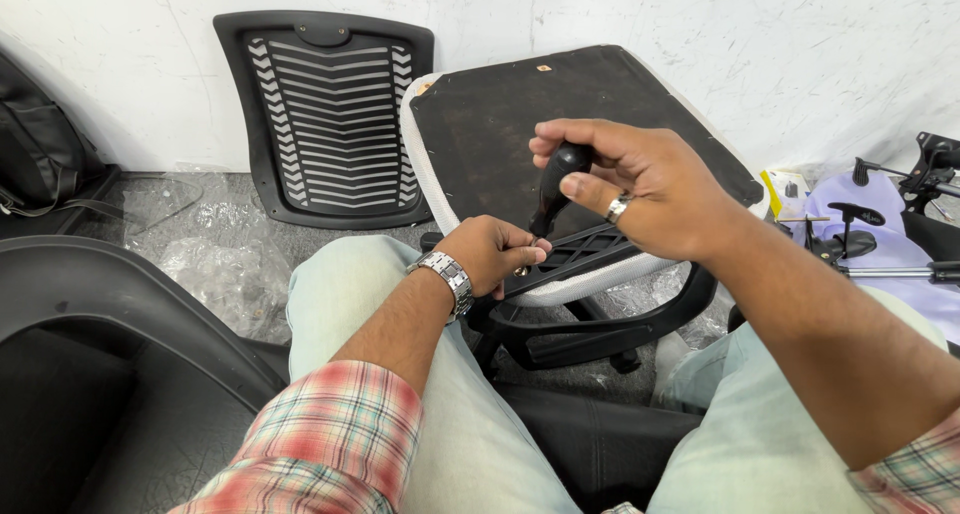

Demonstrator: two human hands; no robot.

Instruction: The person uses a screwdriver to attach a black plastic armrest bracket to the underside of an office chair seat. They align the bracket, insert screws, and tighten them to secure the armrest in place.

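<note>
Looks like a chair-assembly workshop: upturned seat pan [560, 134] on bare floor by scuffed white wall [700, 14]; mesh backrest [325, 114] leaning left of it, loose arm parts [860, 219] right, crumpled plastic wrap [215, 254] left-front.

right hand [640, 189]: grips black screwdriver handle [560, 174] from above;
left hand [492, 254]: steadies the tip at black bracket [580, 254];
seat [500, 124]: upturned, underside dark;
backrest [322, 114]: leans on wall
</note>
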